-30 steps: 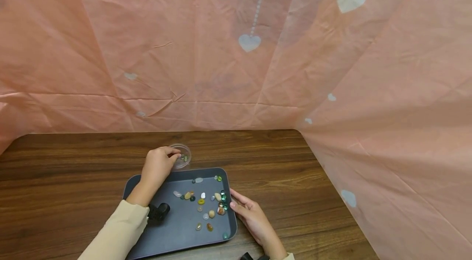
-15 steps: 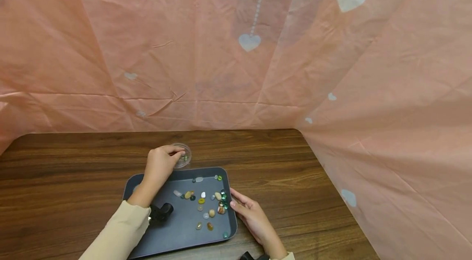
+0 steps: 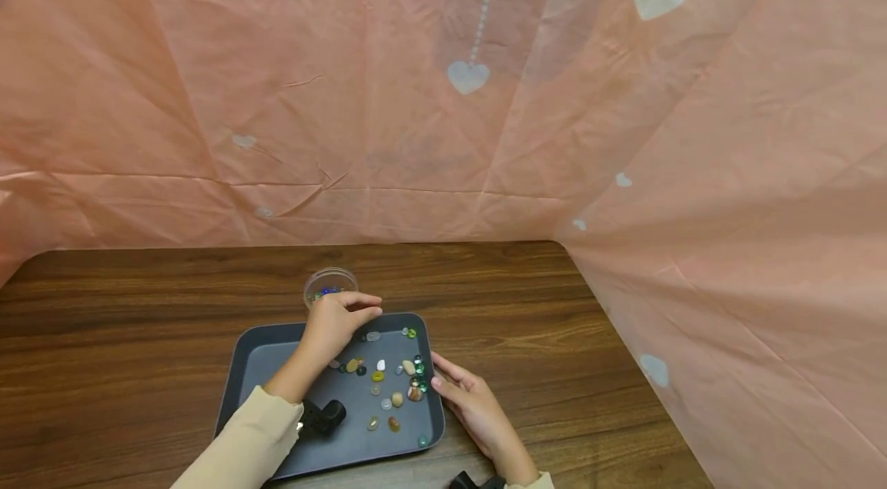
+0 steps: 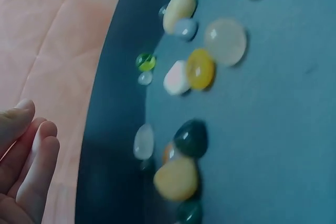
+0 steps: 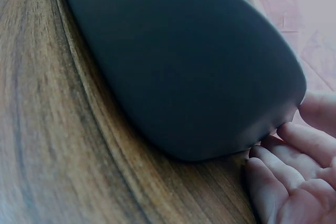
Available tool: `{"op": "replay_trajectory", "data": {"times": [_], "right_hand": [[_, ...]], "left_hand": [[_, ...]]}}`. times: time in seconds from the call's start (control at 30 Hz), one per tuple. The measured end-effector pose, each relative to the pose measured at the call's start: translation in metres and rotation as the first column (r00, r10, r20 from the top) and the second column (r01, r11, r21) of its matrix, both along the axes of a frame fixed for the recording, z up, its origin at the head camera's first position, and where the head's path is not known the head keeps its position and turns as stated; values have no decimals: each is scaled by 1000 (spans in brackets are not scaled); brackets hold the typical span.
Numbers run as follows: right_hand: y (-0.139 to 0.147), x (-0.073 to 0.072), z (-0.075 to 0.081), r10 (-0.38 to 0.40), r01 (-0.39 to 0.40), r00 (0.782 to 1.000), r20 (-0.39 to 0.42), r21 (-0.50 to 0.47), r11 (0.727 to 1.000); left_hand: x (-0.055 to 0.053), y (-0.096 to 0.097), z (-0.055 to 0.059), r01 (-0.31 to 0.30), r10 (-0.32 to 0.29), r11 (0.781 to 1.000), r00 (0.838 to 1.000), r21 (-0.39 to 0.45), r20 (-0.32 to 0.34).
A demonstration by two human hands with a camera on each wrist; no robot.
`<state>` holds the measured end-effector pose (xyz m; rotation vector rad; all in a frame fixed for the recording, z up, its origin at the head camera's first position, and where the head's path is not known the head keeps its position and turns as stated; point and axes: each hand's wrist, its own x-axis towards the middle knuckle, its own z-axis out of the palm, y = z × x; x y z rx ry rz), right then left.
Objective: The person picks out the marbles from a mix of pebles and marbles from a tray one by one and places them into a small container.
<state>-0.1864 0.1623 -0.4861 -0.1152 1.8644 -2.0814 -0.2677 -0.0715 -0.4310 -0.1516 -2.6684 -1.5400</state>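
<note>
My left hand [image 3: 333,323] hovers over the far edge of the dark grey tray [image 3: 277,346], its fingers extended. In the left wrist view the thumb and fingertips [image 4: 48,128] are slightly apart with nothing visible between them. Just behind this hand stands a round clear dish [image 3: 331,278] with small blue and green glass pieces [image 3: 329,292], partly hidden by the hand. My right hand [image 3: 474,404] rests against the tray's right side; its fingertips touch the outer wall and the thumb lies at the rim. Polished stones [image 3: 397,399] and green glass marbles [image 3: 419,360] lie scattered in the tray.
The tray sits on a brown wood-grain table [image 3: 540,319]. Pink cloth [image 3: 388,127] with pale hearts hangs behind and to the right. Black wrist cameras [image 3: 324,417] are worn on both wrists, the left one above the tray.
My left hand has moved from over the clear dish to the right and nearer, above the tray's far edge, uncovering blue pieces in the dish. My right hand has stayed at the tray's side.
</note>
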Motion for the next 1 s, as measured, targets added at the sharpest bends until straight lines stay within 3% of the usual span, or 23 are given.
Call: {"op": "replay_trajectory", "data": {"times": [0.23, 0.67, 1.0], "right_hand": [[0, 0, 0, 1, -1, 1000, -5, 18, 1000], [1, -2, 0, 17, -17, 1000, -10, 7, 1000], [1, -1, 2, 23, -23, 1000, -12, -7, 1000]], "left_hand": [[2, 15, -11, 79, -85, 994, 992, 71, 93], [6, 34, -25, 275, -272, 961, 957, -16, 103], [8, 44, -34, 294, -288, 954, 954, -55, 87]]}}
